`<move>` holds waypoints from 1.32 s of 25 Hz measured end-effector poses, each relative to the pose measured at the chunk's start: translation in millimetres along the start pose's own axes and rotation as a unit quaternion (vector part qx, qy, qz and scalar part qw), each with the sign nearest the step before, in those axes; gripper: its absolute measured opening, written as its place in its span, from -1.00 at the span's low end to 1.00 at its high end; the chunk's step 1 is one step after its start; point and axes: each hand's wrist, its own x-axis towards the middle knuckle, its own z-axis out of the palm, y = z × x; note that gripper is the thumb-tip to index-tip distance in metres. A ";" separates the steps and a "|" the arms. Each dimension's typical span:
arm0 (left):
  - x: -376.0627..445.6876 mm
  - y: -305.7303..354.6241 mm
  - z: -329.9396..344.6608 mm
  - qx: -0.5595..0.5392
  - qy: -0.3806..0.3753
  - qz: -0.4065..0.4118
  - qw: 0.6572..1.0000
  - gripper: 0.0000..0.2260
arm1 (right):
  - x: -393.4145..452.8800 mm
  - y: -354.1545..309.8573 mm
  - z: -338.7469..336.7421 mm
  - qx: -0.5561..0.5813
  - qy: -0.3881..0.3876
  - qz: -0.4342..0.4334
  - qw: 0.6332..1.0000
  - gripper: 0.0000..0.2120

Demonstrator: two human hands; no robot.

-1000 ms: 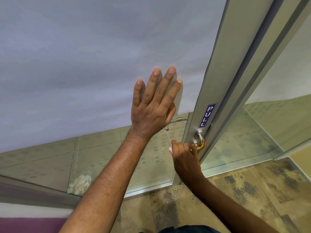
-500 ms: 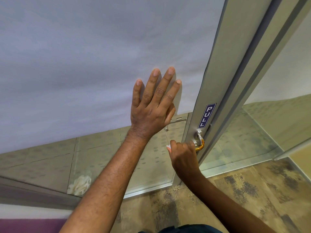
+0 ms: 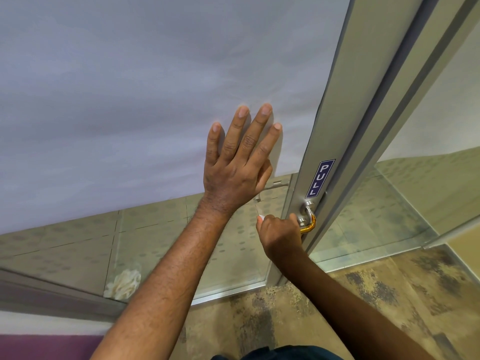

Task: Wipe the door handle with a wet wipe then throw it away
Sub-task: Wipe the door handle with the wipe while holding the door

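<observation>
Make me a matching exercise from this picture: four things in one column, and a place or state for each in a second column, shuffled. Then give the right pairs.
Things:
1. left hand
2. right hand
3. sign
4. wet wipe

Places or states:
A. reads PULL, stuck on the door frame above the handle
B. spread flat on the frosted door panel
C. a white corner peeking out of a fist
D. closed, up against the door handle

Pairs: 1-B, 2-D, 3-A, 4-C

Single head-worn cam, wide-angle, aimed fwd and down. Close-range on glass door (image 3: 155, 87) and door handle (image 3: 307, 219); carpet floor (image 3: 389, 294) along bottom edge. No 2nd view.
</observation>
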 end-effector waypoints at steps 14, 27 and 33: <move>0.2 0.3 -1.9 -0.002 -0.006 0.000 1.000 -0.41 | -16.8 2.0 7.2 -0.001 0.040 -0.018 0.999 -0.83; 1.2 -0.1 -3.2 -0.006 -0.002 0.002 1.000 -0.42 | -44.6 58.0 8.8 0.004 0.008 -0.112 0.994 -0.68; 0.3 0.0 -2.9 0.002 -0.004 0.004 1.000 -0.40 | -18.3 70.3 5.8 0.001 -0.067 -0.176 0.982 -0.55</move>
